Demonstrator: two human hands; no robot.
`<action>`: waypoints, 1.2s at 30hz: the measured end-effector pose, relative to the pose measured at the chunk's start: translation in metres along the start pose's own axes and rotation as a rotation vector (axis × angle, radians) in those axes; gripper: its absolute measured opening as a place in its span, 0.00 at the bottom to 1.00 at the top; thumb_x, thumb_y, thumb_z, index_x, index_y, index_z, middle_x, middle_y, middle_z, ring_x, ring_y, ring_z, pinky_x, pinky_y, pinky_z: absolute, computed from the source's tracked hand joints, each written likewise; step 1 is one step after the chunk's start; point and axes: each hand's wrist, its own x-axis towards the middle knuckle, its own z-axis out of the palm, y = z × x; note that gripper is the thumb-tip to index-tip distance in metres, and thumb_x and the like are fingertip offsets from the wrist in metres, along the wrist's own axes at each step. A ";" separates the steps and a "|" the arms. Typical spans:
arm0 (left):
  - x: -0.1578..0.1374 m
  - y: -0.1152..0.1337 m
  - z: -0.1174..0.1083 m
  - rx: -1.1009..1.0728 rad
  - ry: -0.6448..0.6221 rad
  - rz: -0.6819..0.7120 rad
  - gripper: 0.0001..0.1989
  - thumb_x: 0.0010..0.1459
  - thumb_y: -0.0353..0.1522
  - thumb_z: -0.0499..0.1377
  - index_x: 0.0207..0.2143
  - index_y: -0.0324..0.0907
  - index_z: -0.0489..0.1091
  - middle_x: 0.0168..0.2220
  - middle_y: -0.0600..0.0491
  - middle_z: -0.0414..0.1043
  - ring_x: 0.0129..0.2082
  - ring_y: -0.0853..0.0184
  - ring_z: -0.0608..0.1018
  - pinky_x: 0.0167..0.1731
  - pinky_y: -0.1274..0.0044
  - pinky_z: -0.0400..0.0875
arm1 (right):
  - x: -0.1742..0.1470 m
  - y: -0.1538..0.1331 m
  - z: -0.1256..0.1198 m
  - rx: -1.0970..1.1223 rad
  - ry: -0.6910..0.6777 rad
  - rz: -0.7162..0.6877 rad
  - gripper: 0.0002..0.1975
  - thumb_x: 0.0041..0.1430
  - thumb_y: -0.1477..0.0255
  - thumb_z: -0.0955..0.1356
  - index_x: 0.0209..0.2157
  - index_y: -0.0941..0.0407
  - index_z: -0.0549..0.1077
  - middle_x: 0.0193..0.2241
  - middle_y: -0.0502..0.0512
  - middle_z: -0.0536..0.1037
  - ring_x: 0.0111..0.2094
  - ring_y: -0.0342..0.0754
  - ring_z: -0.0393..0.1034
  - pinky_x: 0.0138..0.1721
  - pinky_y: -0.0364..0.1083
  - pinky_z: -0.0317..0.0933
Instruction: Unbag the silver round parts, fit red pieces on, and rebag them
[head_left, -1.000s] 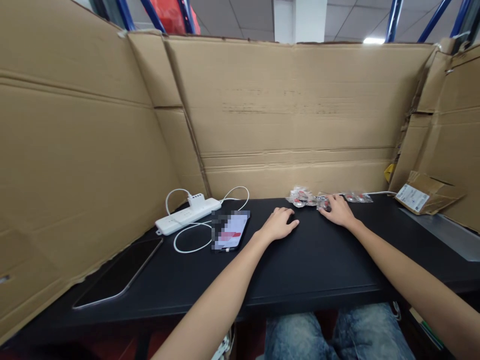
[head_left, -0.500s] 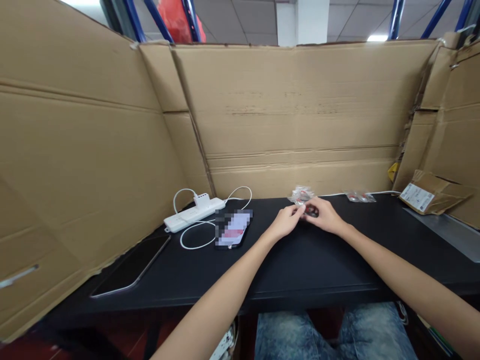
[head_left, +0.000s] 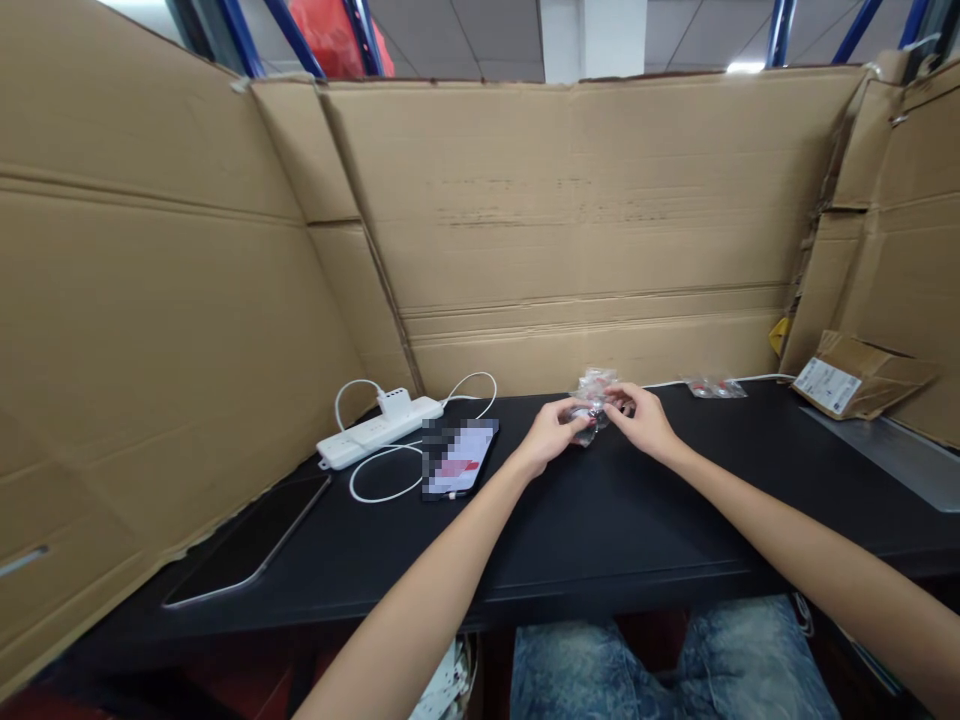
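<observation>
A small clear plastic bag (head_left: 584,434) with something small inside is between my hands, low over the dark tabletop. My left hand (head_left: 553,433) pinches its left side between thumb and fingers. From the right, my right hand (head_left: 643,420) has its curled fingers and thumb closed on the bag's upper right part. Just behind them lie more crumpled clear bags (head_left: 597,378), partly covered by my fingers. What the held bag contains is too small and shiny to make out.
To the left are a phone (head_left: 466,458) on a white cable, a white power strip (head_left: 375,435) and a dark tablet (head_left: 251,540). Clear bags with red bits (head_left: 716,388) and an opened brown package (head_left: 862,375) lie right. Cardboard walls (head_left: 585,220) enclose the table (head_left: 600,540).
My hands have shifted slightly left and moved a little apart. The clear bag now shows between them; before, a dark item showed under my right fingers. The view has also shifted slightly.
</observation>
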 end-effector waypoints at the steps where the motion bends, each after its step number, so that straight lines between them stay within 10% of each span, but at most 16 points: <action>1: 0.000 0.001 0.000 -0.028 0.030 -0.010 0.18 0.48 0.36 0.67 0.41 0.37 0.72 0.39 0.46 0.76 0.35 0.62 0.79 0.30 0.71 0.77 | 0.001 0.001 0.001 0.063 0.000 0.037 0.09 0.51 0.68 0.70 0.35 0.55 0.75 0.30 0.55 0.76 0.30 0.47 0.69 0.34 0.46 0.63; 8: 0.008 0.003 -0.008 -0.035 0.321 0.088 0.19 0.43 0.37 0.70 0.34 0.36 0.69 0.27 0.49 0.75 0.26 0.67 0.77 0.21 0.78 0.73 | -0.001 -0.008 0.005 0.586 -0.037 0.339 0.12 0.45 0.67 0.75 0.29 0.57 0.73 0.29 0.55 0.79 0.31 0.47 0.73 0.35 0.45 0.65; 15: 0.001 0.016 -0.011 0.236 0.318 0.292 0.17 0.53 0.44 0.61 0.36 0.38 0.73 0.29 0.51 0.76 0.23 0.70 0.73 0.19 0.81 0.66 | -0.012 -0.016 0.010 0.981 -0.258 0.591 0.12 0.51 0.72 0.73 0.39 0.58 0.74 0.39 0.60 0.80 0.38 0.49 0.76 0.44 0.49 0.68; 25: -0.001 0.016 -0.001 0.230 0.232 0.301 0.19 0.57 0.41 0.58 0.46 0.39 0.74 0.37 0.49 0.77 0.22 0.71 0.73 0.23 0.79 0.70 | -0.012 -0.010 0.016 1.056 -0.209 0.669 0.04 0.56 0.74 0.71 0.35 0.59 0.75 0.34 0.59 0.80 0.36 0.46 0.75 0.46 0.47 0.68; 36: 0.002 0.019 -0.006 0.202 0.314 0.329 0.14 0.55 0.40 0.61 0.35 0.38 0.74 0.33 0.49 0.76 0.34 0.66 0.77 0.35 0.76 0.72 | -0.014 -0.006 0.020 1.037 -0.211 0.712 0.03 0.51 0.78 0.72 0.28 0.60 0.75 0.27 0.55 0.77 0.29 0.43 0.71 0.34 0.43 0.66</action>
